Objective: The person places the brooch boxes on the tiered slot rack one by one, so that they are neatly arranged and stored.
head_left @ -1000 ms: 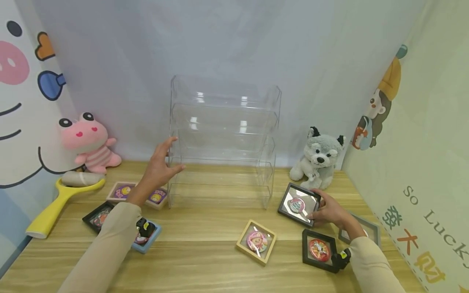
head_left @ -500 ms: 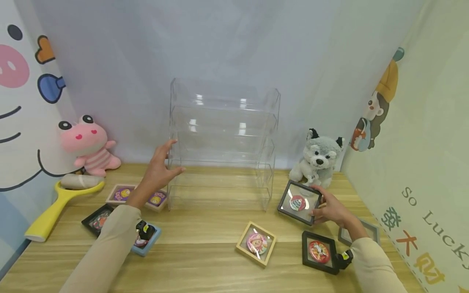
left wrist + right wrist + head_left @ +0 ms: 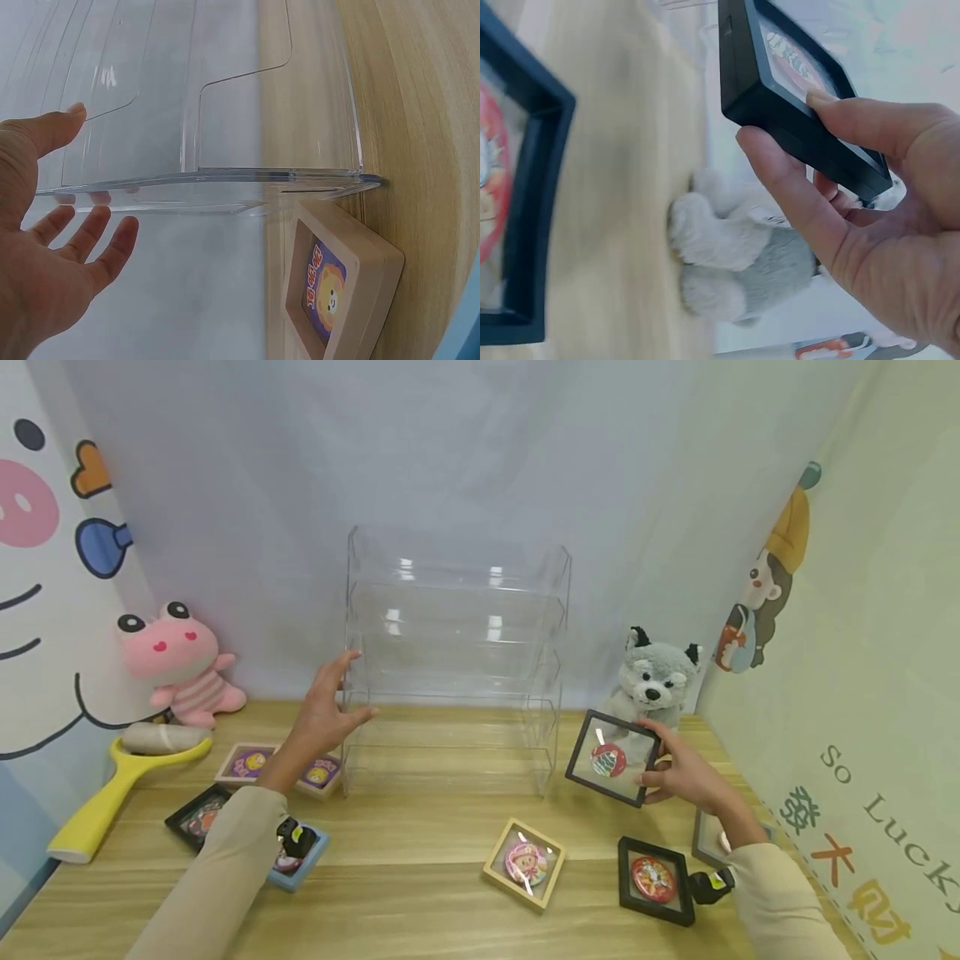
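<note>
A clear acrylic tiered rack (image 3: 450, 693) stands upright at the back of the table. My left hand (image 3: 322, 710) is spread at its left side. In the left wrist view the thumb (image 3: 56, 131) reaches past the side panel's edge while the other fingertips (image 3: 97, 225) are right at the panel's outer face. On the right, my right hand (image 3: 686, 777) pinches the edge of a square black display frame (image 3: 592, 785). Behind its clear window shows a round badge (image 3: 608, 761). The right wrist view shows the frame raised above the table, tilted, thumb over its front.
A black frame (image 3: 652, 917), a yellow frame (image 3: 501, 883) and a grey frame (image 3: 705, 839) lie in front. More frames, including a blue one (image 3: 311, 868), lie left near a yellow-handled roller (image 3: 97, 810). A pink plush (image 3: 176, 652) and a husky plush (image 3: 652, 672) sit behind.
My right hand has lifted the black frame higher and turned it more upright, so it now overlaps the husky plush. The left hand keeps its place at the rack.
</note>
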A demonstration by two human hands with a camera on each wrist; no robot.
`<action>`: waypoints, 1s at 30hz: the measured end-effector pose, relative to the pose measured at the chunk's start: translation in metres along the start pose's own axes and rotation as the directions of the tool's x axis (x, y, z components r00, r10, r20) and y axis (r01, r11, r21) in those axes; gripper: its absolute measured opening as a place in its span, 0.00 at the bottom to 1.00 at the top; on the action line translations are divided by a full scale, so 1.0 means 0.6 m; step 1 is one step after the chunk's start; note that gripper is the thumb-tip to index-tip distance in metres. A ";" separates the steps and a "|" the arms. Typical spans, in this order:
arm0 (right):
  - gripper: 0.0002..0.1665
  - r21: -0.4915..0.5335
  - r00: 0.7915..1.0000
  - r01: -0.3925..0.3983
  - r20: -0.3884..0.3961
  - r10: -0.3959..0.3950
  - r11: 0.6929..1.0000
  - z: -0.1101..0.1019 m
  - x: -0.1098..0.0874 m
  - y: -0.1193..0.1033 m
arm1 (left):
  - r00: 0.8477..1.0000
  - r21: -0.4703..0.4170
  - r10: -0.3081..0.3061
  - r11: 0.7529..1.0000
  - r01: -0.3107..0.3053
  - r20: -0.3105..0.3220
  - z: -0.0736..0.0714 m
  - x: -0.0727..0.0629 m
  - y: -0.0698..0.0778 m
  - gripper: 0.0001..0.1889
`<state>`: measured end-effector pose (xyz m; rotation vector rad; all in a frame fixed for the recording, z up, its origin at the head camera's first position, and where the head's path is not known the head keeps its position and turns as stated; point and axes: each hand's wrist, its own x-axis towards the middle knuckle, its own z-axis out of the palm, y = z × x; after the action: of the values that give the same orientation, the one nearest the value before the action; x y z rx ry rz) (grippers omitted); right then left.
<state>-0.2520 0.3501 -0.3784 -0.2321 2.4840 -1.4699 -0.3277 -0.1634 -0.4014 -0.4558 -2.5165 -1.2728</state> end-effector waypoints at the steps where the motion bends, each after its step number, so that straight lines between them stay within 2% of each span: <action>1: 0.55 -0.013 1.000 0.013 0.000 -0.013 1.000 -0.001 -0.001 -0.006 | 1.000 -0.002 -0.003 1.000 0.003 -0.001 0.000 0.000 -0.001 0.45; 8: 0.53 -0.081 0.997 0.074 -0.021 -0.076 0.994 -0.006 -0.010 -0.050 | 1.000 0.004 0.005 1.000 -0.005 -0.001 0.000 -0.001 -0.004 0.45; 15: 0.50 -0.198 0.988 0.127 -0.062 -0.142 0.972 -0.016 -0.011 -0.089 | 1.000 -0.003 0.007 1.000 -0.007 0.004 0.001 0.001 -0.006 0.46; 26: 0.44 -0.314 0.952 0.240 -0.106 -0.286 0.918 -0.016 0.016 -0.135 | 1.000 0.001 0.012 1.000 -0.012 -0.003 0.003 -0.002 -0.004 0.45; 30: 0.42 -0.350 0.942 0.255 -0.119 -0.313 0.902 -0.015 0.031 -0.154 | 1.000 0.003 0.011 1.000 -0.011 -0.007 0.001 -0.002 -0.003 0.45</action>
<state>-0.2714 0.3082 -0.2956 -0.5764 2.9362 -1.2002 -0.3275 -0.1638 -0.4034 -0.4636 -2.5060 -1.2642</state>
